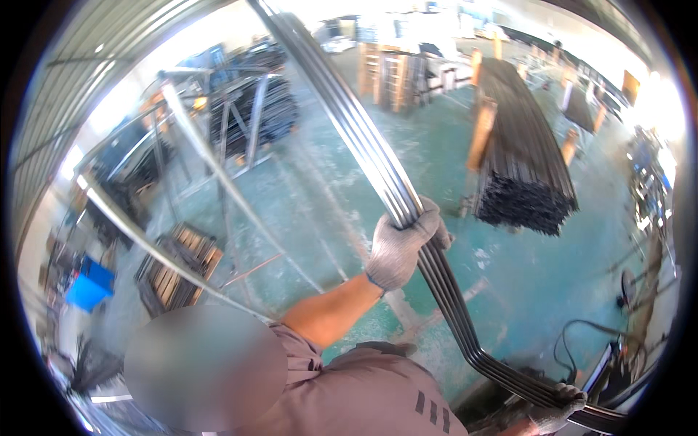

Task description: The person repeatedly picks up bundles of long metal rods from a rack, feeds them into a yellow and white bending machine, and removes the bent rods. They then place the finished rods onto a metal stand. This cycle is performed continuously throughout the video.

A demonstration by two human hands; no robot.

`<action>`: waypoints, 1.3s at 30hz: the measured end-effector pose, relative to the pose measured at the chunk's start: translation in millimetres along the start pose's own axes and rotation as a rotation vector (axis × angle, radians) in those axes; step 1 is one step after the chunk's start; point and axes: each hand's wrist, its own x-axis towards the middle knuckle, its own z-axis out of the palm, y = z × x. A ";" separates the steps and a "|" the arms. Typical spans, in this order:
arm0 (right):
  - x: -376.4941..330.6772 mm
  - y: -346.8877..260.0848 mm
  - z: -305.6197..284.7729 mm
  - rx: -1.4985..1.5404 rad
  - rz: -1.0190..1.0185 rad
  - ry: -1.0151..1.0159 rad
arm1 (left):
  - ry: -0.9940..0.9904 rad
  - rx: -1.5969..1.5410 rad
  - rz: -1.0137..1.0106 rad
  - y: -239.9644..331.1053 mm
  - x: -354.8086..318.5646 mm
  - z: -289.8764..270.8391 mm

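A bundle of several long metal tubes [454, 305] runs slantwise from the top of the view to the lower right edge. It shines silver in its upper part and looks dark grey lower down. My left hand [400, 247], in a pale knitted work glove, is closed around the tubes near the middle of the view. Farther down the bundle, my right hand [560, 408], also gloved, has its fingers wrapped over the tubes. Both ends of the bundle run out of view.
A large stack of dark tubes [523, 167] lies between wooden posts at the right. A metal rack [254, 120] at the far left holds more dark stock. Below it sit a slatted pallet [190, 261] and a blue bin [91, 283]. A black cable [571, 341] loops at the lower right.
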 end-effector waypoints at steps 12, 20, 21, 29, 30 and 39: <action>-91.1 77.6 168.7 -0.256 0.204 -0.441 | 0.582 -0.191 0.214 76.6 -114.0 -177.2; -232.0 112.5 357.4 -0.327 0.093 -0.858 | 0.768 -0.409 0.240 130.1 -80.0 -339.9; -266.4 119.2 385.8 -0.323 0.105 -0.938 | 0.779 -0.386 0.258 137.0 -81.2 -366.5; -553.7 125.7 568.7 -0.188 -0.209 -1.699 | 1.010 -0.786 0.416 179.3 -97.5 -592.1; -585.6 127.5 578.0 -0.277 -0.300 -1.693 | 1.029 -0.776 0.427 186.2 -92.1 -601.8; -768.5 256.0 518.2 -0.182 -0.742 -1.731 | 1.029 -0.546 0.289 185.9 -54.7 -748.1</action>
